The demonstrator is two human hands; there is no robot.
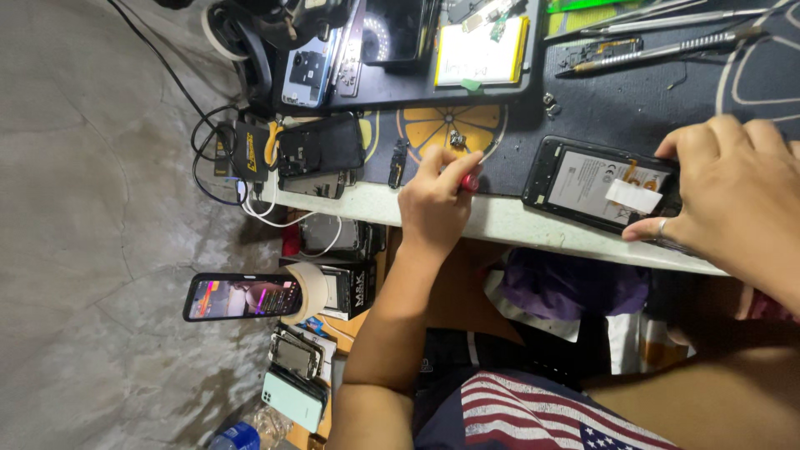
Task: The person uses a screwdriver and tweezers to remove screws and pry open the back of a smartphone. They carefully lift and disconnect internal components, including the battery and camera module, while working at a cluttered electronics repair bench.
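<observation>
My left hand (433, 204) is closed around a small red-handled tool (471, 181) at the table's front edge. Its fingertips point toward a tiny metal part (456, 139) on the dark mat with an orange-slice print (492, 125). To the right lies a black phone with its back removed (583, 179), showing the battery and a white tab (633, 196). My right hand (733, 196), a ring on one finger, rests over the phone's right end and grips it.
A dark tray (417, 83) at the back holds a yellow-edged battery (482, 50) and phone parts. Metal tools (667, 42) lie top right. Black phones (321, 146) and a cabled yellow-black device (246, 154) crowd the table's left end. A lit phone (242, 297) and more handsets (292, 400) sit below.
</observation>
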